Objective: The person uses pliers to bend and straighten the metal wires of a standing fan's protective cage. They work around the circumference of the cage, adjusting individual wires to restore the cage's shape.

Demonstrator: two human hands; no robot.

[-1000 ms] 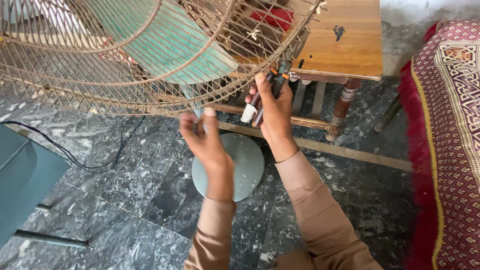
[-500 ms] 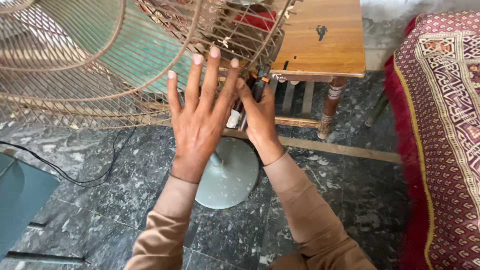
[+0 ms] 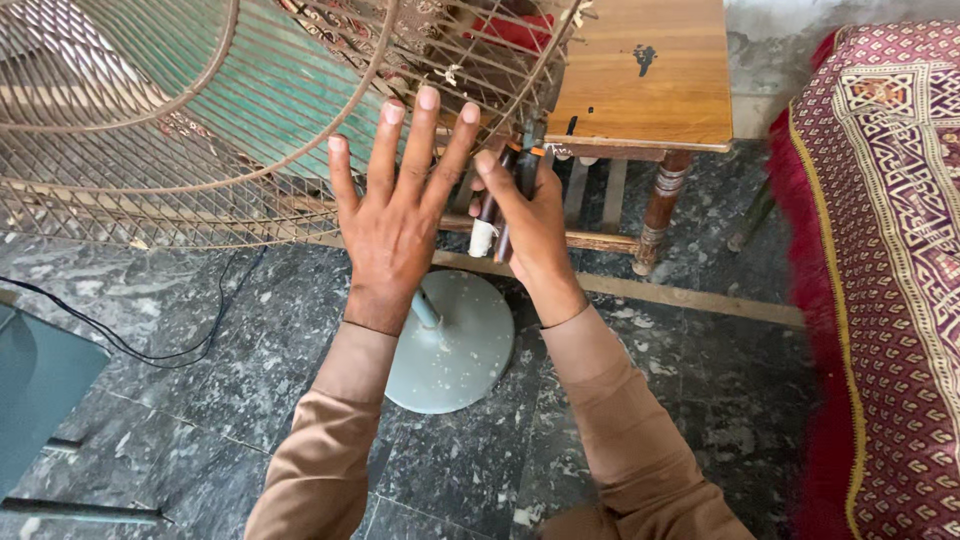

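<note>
— What's each hand doing?
— Left hand [image 3: 392,225] spread flat, grip wide, against the wire fan guard [image 3: 200,130]. Right hand [image 3: 535,225] grips pliers [image 3: 515,185] at the guard's rim, beside the wooden surface [image 3: 650,90].

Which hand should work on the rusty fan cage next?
Probably the right hand: it already holds the pliers right at the fan cage rim. The left hand is open, flat, holding nothing.
</note>
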